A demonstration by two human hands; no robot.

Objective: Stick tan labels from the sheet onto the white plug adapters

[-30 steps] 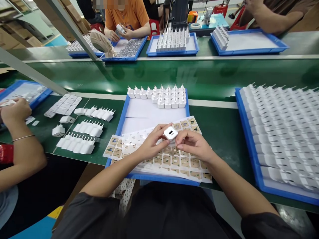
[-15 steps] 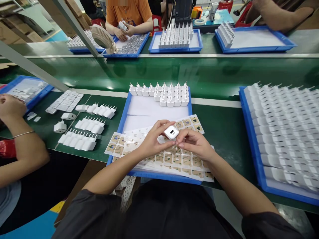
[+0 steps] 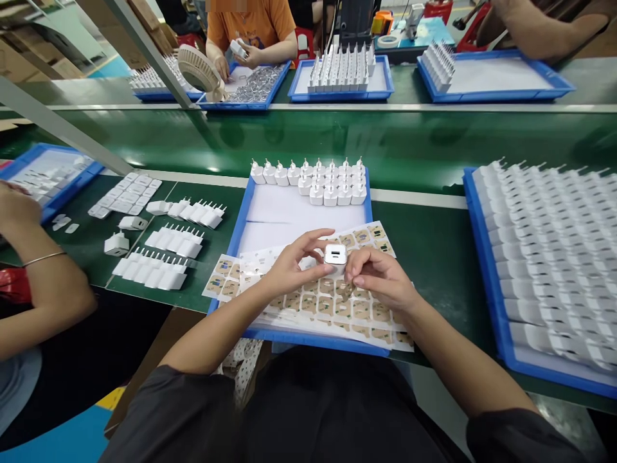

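My left hand grips a white USB charger between thumb and fingers, its port face turned up towards me. Close to its right side, my right hand is closed in a pinch on a small brownish translucent film piece. Below both hands lie sheets of tan stickers, overlapping on a blue tray. At the tray's far end, white plug chargers stand in rows with their pins up.
To the left, several chargers lie in rows on the green table, near a co-worker's arm. A blue tray packed with white chargers stands at the right. Across the green divider, another person handles a white part.
The charger has been tipped, so its port face sits differently and more of its side shows. My right fingers have shifted slightly right, and the brownish film piece now shows beneath them.
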